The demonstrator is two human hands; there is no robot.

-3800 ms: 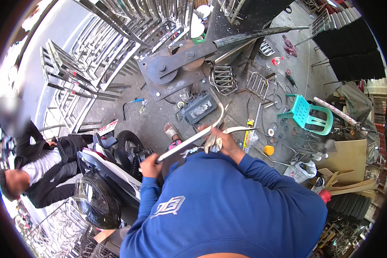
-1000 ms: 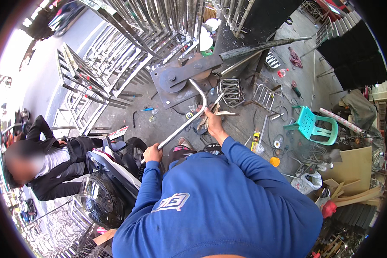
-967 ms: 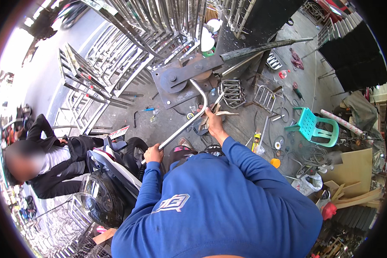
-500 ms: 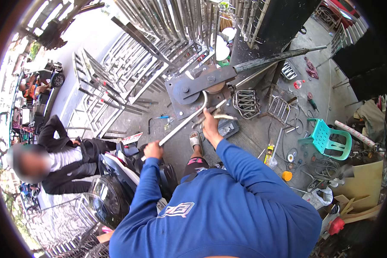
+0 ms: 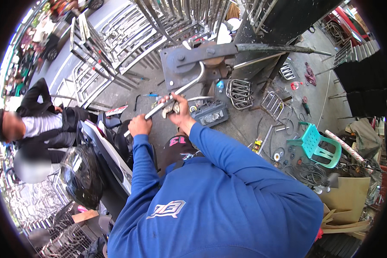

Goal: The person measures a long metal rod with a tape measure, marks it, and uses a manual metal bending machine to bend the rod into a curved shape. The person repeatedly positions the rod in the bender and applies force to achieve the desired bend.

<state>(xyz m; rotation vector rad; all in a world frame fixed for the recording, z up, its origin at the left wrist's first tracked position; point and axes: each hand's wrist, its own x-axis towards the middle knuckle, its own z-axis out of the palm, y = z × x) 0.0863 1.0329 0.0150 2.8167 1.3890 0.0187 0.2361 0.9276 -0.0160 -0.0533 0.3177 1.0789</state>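
Observation:
A shiny metal tube (image 5: pixel 189 84) runs from the bench-mounted tube bender (image 5: pixel 191 62) down toward me, its upper end curved at the bender's round die. My left hand (image 5: pixel 140 125) is closed around the tube near its lower end. Farther up, my right hand (image 5: pixel 181 110) is closed on a small metal tool (image 5: pixel 168 109) against the tube; its exact kind is unclear. The bender's long lever (image 5: pixel 284 48) points off to the right, with neither hand on it.
Stacked metal frames (image 5: pixel 129 47) stand beyond the bender. A person (image 5: pixel 43 120) and a parked motorcycle (image 5: pixel 109 144) are at left. A grey toolbox (image 5: pixel 210 114), bent-rod racks (image 5: pixel 240 93), cables and a green plastic chair (image 5: pixel 318 146) lie to the right.
My right hand has moved down and left along the tube, away from the bender, with the metal tool now beside the tube. My left hand still grips the lower end. The view has shifted.

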